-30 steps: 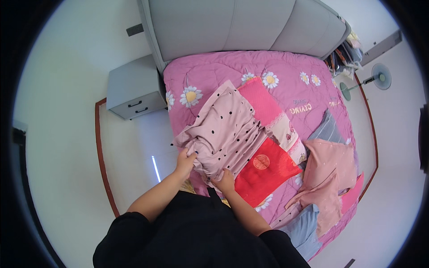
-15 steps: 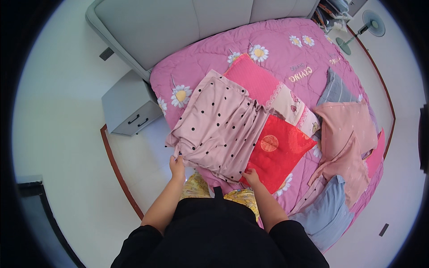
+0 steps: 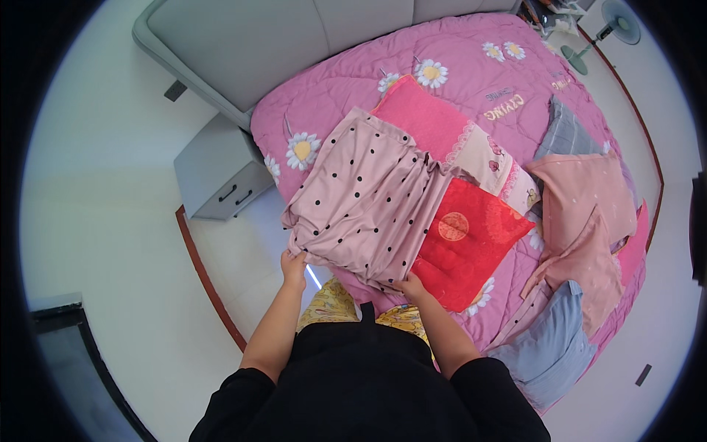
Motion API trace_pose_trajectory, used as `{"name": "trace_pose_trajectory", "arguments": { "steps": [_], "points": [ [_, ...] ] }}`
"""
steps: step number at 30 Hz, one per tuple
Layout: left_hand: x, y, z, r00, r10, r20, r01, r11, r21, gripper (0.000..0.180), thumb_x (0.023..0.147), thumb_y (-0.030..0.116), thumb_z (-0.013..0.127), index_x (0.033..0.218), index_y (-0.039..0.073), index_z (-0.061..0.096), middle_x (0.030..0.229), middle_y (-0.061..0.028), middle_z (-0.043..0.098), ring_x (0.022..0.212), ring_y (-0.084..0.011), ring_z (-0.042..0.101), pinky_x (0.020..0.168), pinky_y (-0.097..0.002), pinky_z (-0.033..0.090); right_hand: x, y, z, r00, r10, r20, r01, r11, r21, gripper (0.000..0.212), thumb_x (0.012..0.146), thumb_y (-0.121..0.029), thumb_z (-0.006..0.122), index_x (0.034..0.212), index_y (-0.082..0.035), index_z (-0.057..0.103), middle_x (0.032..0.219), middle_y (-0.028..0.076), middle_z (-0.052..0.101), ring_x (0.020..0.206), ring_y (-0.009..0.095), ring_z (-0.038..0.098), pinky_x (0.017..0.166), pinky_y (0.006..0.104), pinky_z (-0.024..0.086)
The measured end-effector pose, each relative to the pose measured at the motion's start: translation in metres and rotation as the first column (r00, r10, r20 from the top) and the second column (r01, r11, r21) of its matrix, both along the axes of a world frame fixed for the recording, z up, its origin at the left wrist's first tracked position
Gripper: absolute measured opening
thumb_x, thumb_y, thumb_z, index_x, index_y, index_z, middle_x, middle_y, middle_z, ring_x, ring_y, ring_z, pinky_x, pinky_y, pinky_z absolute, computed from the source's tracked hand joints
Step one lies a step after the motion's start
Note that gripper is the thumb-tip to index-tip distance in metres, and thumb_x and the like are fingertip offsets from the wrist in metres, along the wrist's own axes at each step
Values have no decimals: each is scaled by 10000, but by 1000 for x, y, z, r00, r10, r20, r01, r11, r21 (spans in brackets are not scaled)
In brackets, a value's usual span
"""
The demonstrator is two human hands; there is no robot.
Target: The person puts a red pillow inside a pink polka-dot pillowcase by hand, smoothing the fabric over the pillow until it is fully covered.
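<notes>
Dotted Pink Cloth (image 3: 361, 195) in Two Hands

The left hand (image 3: 293, 269) and right hand (image 3: 412, 286) pinch its near corners, seemingly to straighten it (the next move calls for even tension); it lies on a quilt (image 3: 465, 79) beside a red cushion (image 3: 471, 239), grey headboard (image 3: 265, 48) beyond.

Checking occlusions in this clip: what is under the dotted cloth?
The purple-pink quilt shows beside the dotted cloth, which appears to overlap the bright pink pillow. Whatever is fully beneath is covered.
</notes>
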State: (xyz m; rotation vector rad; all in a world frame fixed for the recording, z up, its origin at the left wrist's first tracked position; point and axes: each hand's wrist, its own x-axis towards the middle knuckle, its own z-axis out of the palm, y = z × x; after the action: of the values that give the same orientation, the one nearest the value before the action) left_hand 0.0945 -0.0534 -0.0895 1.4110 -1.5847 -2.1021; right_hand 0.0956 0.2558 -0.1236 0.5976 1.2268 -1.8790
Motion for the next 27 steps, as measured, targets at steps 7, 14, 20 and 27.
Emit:
{"name": "trace_pose_trajectory", "arguments": {
  "steps": [7, 14, 20, 27],
  "points": [
    [-12, -23, -18, 991, -133, -34, 131, 991, -33, 222, 770, 25, 565, 982, -18, 512, 949, -97, 568, 833, -177, 561, 739, -301, 455, -3, 38, 22, 956, 213, -200, -142, 936, 321, 380, 767, -30, 543, 1136, 55, 508, 1026, 103, 595, 935, 185, 567, 832, 295, 444],
    [-45, -4, 11, 988, -156, -1, 141, 892, -429, 226, 788, 71, 554, 996, -15, 532, 958, -86, 570, 869, -170, 538, 749, -290, 424, -42, 60, 153, 849, 320, -421, -167, 917, 362, 317, 778, -31, 541, 1086, 44, 540, 994, 59, 599, 887, 137, 559, 799, 265, 437],
    [-81, 11, 58, 958, -265, -106, 190, 868, -458, 228, 763, 60, 557, 980, -7, 534, 960, -90, 576, 878, -176, 537, 779, -297, 417, -63, 66, 236, 757, 292, -584, -88, 932, 351, 310, 765, -18, 532, 1071, 33, 537, 932, 22, 600, 812, 91, 549, 721, 239, 444],
    [-95, 44, 103, 876, -430, -219, 328, 864, -381, 183, 740, 83, 577, 890, -9, 525, 832, -100, 569, 784, -201, 548, 713, -321, 420, -36, 77, 332, 693, 217, -688, 19, 948, 318, 354, 757, 13, 531, 1109, 51, 519, 1005, 28, 594, 897, 93, 546, 814, 248, 430]
  ]
}}
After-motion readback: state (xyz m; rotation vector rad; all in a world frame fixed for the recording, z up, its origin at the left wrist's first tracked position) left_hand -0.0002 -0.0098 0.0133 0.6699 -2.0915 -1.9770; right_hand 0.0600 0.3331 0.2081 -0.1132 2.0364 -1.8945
